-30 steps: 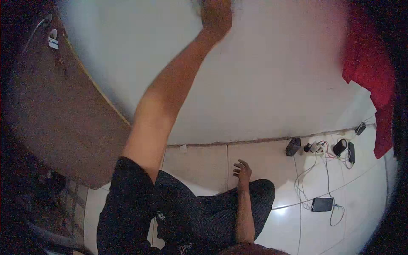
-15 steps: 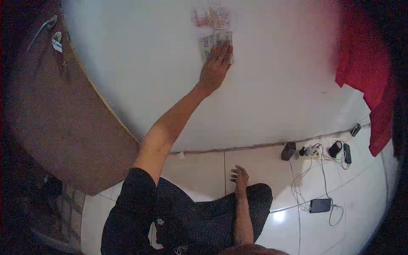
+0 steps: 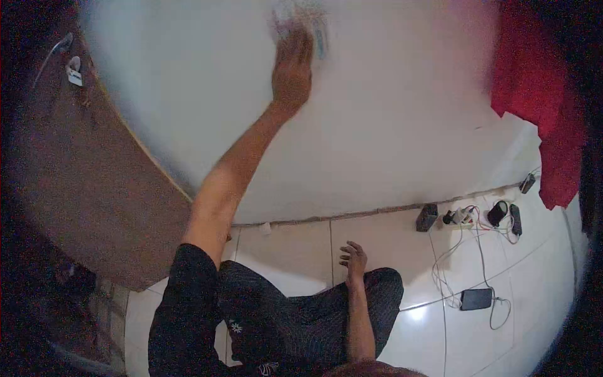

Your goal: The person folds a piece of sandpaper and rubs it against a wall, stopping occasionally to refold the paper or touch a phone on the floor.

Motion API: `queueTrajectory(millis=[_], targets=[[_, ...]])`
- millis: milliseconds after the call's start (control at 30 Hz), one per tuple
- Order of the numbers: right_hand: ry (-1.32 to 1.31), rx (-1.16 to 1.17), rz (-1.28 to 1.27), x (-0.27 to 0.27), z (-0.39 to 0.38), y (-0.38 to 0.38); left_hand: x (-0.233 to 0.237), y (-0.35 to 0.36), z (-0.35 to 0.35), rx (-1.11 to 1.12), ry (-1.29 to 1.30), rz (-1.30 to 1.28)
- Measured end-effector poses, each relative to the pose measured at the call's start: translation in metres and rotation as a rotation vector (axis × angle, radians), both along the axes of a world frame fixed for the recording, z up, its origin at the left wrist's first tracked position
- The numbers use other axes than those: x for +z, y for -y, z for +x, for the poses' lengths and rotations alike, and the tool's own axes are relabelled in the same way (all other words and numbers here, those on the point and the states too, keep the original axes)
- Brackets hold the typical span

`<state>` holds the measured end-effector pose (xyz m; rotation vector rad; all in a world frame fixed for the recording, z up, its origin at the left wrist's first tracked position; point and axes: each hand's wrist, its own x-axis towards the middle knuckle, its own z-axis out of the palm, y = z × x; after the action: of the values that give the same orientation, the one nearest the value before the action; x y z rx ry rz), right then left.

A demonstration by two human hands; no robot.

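Observation:
My left hand point(image 3: 293, 66) is stretched up against the white wall point(image 3: 377, 113), fingers long and pressed flat on a printed sheet point(image 3: 321, 39) that looks like sandpaper. Only a blurred strip of the sheet shows beside the fingers; the palm and fingers cover the rest. Just above the fingertips, a reddish, smeared patch point(image 3: 298, 11) marks the wall. Down by my bent knee, my right hand point(image 3: 354, 259) holds nothing. Its fingers are loosely curled and apart, and the forearm lies along my thigh.
A brown door point(image 3: 107, 169) with a metal handle point(image 3: 63, 44) and a tagged key stands on the left. Red cloth point(image 3: 534, 81) hangs at right. On the tiled floor are a power strip point(image 3: 460, 220), cables, chargers and a black box point(image 3: 476, 300).
My left hand has slid up and to the left along the wall, taking the sheet with it. The view has shifted slightly. My right hand stays by the knee.

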<state>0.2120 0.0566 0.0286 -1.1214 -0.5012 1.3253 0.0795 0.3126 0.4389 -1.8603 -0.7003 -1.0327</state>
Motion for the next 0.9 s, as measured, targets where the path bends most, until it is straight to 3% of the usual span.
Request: queueTrajectory(millis=[67,133,233,300,433,567,667,800,867,900], targets=[[0.006,-0.003,0.002,-0.003,0.003,-0.001,0.038,0.003,0.012,-0.007,0.139,0.193],[0.004,0.001,0.001,-0.003,0.004,0.000,0.076,0.020,0.027,-0.038,0.186,0.138],[0.017,0.001,-0.034,0.006,-0.002,-0.002,0.081,0.020,0.027,-0.040,0.153,0.136],[0.056,0.014,0.005,0.000,-0.001,-0.003,0.062,0.016,0.020,-0.015,0.083,0.182],[0.077,-0.005,0.041,0.001,-0.004,0.003,-0.039,0.014,0.009,0.049,-0.208,0.035],[0.065,-0.002,0.005,-0.003,0.002,-0.001,-0.055,0.030,-0.007,-0.004,-0.365,-0.070],[0.048,-0.011,0.025,-0.015,0.003,-0.003,-0.034,0.021,-0.018,0.091,-0.527,0.039],[0.033,-0.025,-0.030,0.000,0.001,-0.001,0.033,0.001,-0.028,-0.050,-0.249,0.083],[0.058,-0.022,-0.043,0.010,0.002,0.001,0.081,0.009,-0.026,0.035,-0.042,0.258],[0.079,-0.014,-0.054,0.012,0.001,0.001,0.096,0.014,-0.021,-0.036,0.057,0.150]])
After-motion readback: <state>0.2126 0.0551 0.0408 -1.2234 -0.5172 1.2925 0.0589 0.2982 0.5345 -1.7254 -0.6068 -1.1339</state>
